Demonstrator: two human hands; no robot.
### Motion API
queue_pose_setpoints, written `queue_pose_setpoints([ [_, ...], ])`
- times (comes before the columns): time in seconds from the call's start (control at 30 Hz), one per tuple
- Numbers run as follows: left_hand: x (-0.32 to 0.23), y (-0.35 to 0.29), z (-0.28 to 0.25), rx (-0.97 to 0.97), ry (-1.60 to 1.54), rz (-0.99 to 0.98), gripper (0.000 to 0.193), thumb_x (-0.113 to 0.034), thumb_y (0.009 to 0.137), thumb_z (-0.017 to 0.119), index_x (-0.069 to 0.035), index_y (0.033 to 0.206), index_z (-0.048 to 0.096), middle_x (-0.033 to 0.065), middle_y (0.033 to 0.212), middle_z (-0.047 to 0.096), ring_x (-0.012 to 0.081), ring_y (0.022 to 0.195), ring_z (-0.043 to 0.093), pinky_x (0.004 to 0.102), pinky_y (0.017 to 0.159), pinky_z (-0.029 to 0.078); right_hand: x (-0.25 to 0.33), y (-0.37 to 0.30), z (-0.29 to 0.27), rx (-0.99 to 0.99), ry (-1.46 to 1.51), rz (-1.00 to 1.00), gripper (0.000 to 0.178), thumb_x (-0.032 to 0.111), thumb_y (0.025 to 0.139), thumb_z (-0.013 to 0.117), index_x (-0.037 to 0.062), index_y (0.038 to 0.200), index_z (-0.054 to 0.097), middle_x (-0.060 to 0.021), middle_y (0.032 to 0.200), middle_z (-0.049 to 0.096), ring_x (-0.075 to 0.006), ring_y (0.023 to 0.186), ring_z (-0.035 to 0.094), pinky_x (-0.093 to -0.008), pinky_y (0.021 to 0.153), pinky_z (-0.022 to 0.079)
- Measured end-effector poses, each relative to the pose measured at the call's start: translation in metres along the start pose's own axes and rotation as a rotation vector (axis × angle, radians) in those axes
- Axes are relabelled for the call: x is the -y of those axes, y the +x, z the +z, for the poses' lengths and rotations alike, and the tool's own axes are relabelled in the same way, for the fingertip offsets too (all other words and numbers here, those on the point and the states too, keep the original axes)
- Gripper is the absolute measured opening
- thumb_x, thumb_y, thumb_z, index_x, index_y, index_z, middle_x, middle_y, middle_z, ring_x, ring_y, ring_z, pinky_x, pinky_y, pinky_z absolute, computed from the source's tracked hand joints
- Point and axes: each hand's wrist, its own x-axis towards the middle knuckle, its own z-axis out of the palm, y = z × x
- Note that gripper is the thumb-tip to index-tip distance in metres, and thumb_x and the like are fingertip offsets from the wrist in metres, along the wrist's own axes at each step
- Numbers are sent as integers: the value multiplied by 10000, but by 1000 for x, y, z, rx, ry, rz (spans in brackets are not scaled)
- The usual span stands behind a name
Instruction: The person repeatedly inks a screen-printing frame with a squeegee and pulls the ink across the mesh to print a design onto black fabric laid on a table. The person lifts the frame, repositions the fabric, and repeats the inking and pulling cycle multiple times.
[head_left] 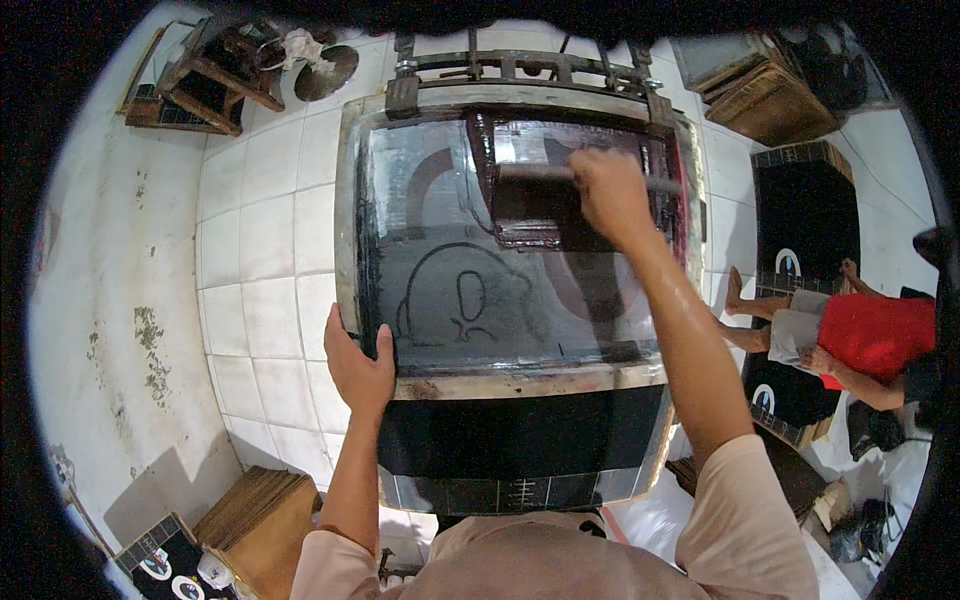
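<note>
A screen-printing frame (520, 388) lies in front of me, its mesh showing a faint cartoon-like outline and darker curved shapes. Dark wet ink (483, 165) coats the mesh around the upper right. My right hand (608, 195) is closed round a squeegee (535, 173), a long bar lying crosswise over that inked part and somewhat blurred. At the frame's near left corner, my left hand (362, 368) grips the edge, thumb on top and fingers along the outer side. Below the frame's near edge a black printing board (520, 440) with white ruled marks sticks out.
Metal hinge clamps (530, 67) hold the frame's far side. To the right, a person in a red top (875, 335) is beside another black board (805, 210). Stacked boards (255, 510) stand at lower left; a wooden stand (215, 75) is at upper left, beside white floor tiles (270, 240).
</note>
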Motion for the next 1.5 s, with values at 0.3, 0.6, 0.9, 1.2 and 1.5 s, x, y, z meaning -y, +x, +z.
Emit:
queue_pose_setpoints([
  [0.3, 22, -11, -32, 277, -183, -181, 482, -191, 942, 693, 37, 1343, 552, 265, 1086, 728, 410, 1022, 722, 429, 894, 540, 51, -24, -59, 271, 39, 203, 265, 18, 832, 606, 114, 1055, 711, -137, 1063, 731, -352, 1031, 680, -491, 883, 486],
  [0.6, 13, -10, -53, 282, -259, -191, 313, -129, 907, 706, 34, 1160, 619, 219, 963, 729, 309, 887, 720, 395, 836, 537, 36, -11, -76, 410, 193, 83, 266, 71, 814, 756, 50, 1053, 642, -195, 1036, 708, -430, 1016, 674, -530, 867, 525],
  [0.9, 5, -3, -65, 334, -353, -243, 274, -96, 901, 711, 34, 1132, 642, 141, 961, 727, 211, 886, 678, 349, 835, 528, -79, 155, -7, 320, 151, -30, 514, 78, 803, 729, 108, 1312, 663, -197, 1196, 723, -388, 1109, 691, -490, 957, 547],
  [1.2, -4, 8, -89, 363, -515, -135, 558, -192, 941, 723, 42, 1414, 543, 138, 1150, 718, 195, 1009, 667, 343, 911, 525, 118, -118, -107, 140, 250, 213, 534, 183, 889, 732, 192, 1412, 624, -152, 1540, 498, -408, 1510, 350, -649, 1210, 233],
  [1.5, -46, 71, -224, 227, -1444, 115, 861, -681, 1058, 289, -36, 1629, 279, 285, 1432, 561, 307, 1239, 638, 426, 1032, 524, 141, -59, -287, -541, 2, 94, 384, 277, 976, 636, 124, 1324, 692, -119, 1333, 692, -366, 1313, 591, -483, 1148, 377],
])
